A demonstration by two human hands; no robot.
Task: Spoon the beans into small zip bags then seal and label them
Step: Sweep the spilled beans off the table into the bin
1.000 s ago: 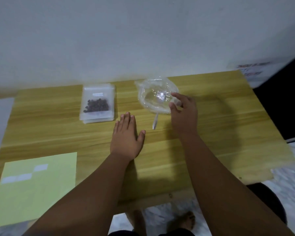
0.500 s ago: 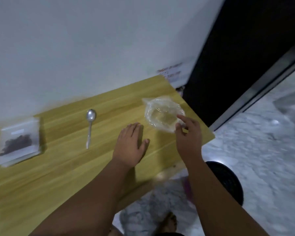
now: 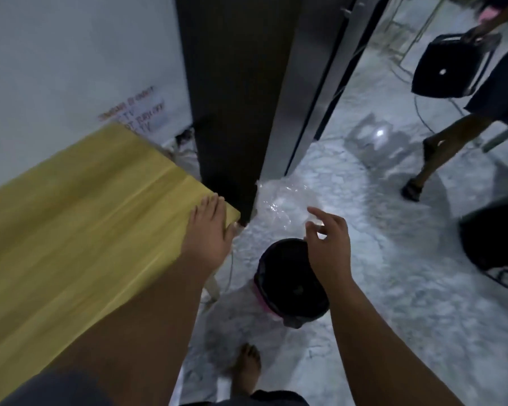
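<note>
It looks like a room in a home. A wooden counter (image 3: 79, 218) stands against a plain white wall (image 3: 71, 54) over a pale marble-patterned floor (image 3: 393, 288), with a black bin (image 3: 288, 282) beside it. The person's foot (image 3: 247, 367) is bare, and a dark doorway (image 3: 238, 83) opens nearby.

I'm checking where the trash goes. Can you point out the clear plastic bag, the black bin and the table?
Clear plastic bag (image 3: 282, 205), head view: its crinkled middle, past the right hand.
Black bin (image 3: 288, 276), head view: the dark inside, on the floor.
Table (image 3: 100, 206), head view: bare wooden top.
</note>
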